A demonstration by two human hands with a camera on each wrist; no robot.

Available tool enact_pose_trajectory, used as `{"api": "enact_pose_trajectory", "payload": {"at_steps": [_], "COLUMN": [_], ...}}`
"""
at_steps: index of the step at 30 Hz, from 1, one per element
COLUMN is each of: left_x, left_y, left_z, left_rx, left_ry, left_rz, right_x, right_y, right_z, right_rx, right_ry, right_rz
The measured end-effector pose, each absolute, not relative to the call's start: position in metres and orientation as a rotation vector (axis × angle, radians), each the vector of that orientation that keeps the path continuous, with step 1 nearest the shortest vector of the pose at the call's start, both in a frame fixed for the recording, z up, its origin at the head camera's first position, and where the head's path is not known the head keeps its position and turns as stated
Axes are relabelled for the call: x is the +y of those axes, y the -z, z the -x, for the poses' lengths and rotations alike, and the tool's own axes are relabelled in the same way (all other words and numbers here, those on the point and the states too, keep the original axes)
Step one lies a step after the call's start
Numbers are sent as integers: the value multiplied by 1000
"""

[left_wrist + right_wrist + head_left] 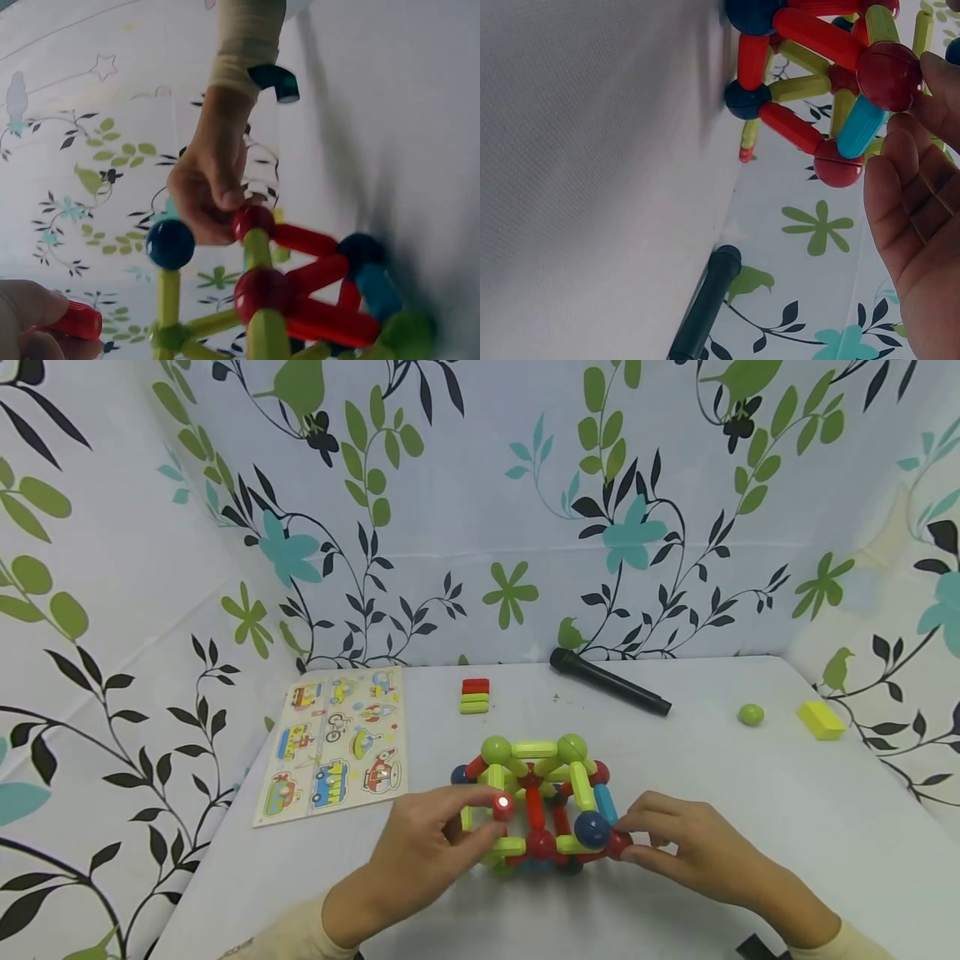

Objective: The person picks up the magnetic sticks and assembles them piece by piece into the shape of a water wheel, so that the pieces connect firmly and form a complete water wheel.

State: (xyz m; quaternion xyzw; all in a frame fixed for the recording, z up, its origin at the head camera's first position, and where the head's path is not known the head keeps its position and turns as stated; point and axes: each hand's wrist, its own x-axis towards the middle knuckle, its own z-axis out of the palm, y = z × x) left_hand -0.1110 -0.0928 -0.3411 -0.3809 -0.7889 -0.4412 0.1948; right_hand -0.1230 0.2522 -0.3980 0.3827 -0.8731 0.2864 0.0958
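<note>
My left hand [420, 852] reaches in from the lower left, wrist bent a little, fingers [480, 839] curled and pinching. My right hand [690, 847] comes in from the lower right, its back turned up, fingers [637, 843] bent and their tips pressed in at the front. Both forearms wear pale sleeves that end at the wrists, and the two hands sit near each other, not touching

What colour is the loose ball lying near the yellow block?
Green; the ball shows best in the head view.
</note>
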Motion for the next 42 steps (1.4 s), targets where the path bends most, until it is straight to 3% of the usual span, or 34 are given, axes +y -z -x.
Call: {"api": "enact_pose_trajectory", "payload": {"at_steps": [12,42], "left_x": [-54,-44], "left_y": [379,390], "left_z": [101,104], "left_rx": [-2380,-2361], "left_ry": [1005,607], "left_rz": [1138,1145], "right_x": [253,231], "right_y": [399,391], "right_z": [123,123], "right_rx": [-2554,-2369], "right_ry": [-857,-847], "right_rz": [-1162,-1235]}}
